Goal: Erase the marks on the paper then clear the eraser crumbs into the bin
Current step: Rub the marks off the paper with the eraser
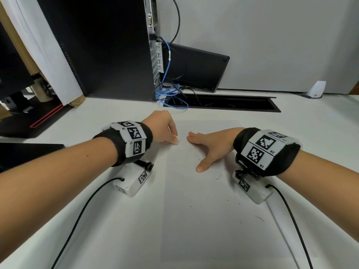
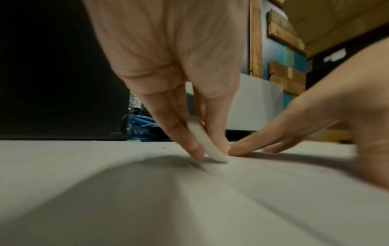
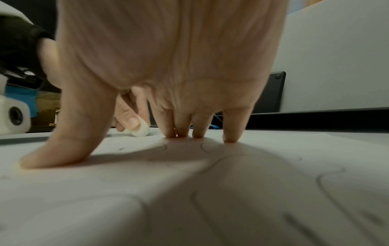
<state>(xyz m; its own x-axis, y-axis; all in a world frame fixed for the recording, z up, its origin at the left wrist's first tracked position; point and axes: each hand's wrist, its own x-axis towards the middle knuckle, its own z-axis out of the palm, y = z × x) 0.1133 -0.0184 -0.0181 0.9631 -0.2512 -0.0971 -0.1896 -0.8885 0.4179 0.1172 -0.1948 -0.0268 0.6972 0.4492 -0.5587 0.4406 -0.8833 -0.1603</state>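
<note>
Thin white oval eraser (image 2: 207, 141) pinched in left hand (image 1: 162, 129), tilted, lower tip touching white paper sheet (image 1: 194, 210); right hand (image 1: 210, 145) flat, fingers pressing paper beside eraser.

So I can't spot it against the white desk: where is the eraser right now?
The eraser is pinched in the left hand, tip down at the paper's left edge, just left of the right hand's fingertips.

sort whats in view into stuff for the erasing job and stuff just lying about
For the job: eraser, paper, crumbs, left hand, right hand.

Lying about: computer tower, blue cable, laptop.
</note>
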